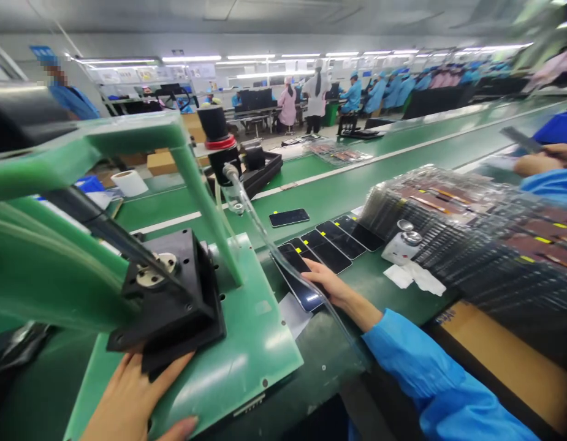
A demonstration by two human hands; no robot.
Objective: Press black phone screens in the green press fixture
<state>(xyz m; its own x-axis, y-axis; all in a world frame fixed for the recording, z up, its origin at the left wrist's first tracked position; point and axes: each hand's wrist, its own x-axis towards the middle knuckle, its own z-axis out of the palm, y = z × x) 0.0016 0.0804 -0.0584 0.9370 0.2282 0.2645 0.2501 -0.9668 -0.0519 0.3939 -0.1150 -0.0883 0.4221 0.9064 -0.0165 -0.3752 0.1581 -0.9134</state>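
My left hand (pixel 136 395) lies at the front edge of a green press fixture (pixel 246 343), fingers spread against its black block (pixel 173 300), thumb on the green base. My right hand (pixel 329 283), in a blue sleeve, reaches over the belt and grips the edge of a dark phone screen (pixel 296 278), the nearest in a row of several black screens (pixel 338 239). A clear hose (pixel 255 220) runs from the fixture's black cylinder (pixel 216 138) past that screen.
A single phone (pixel 289 217) lies on the green conveyor. Stacked trays of parts in plastic (pixel 476 233) fill the right, beside a small white dispenser (pixel 401 244) and wipes (pixel 414 277). Another person's hand (pixel 536 160) holds a part at far right. Workers sit behind.
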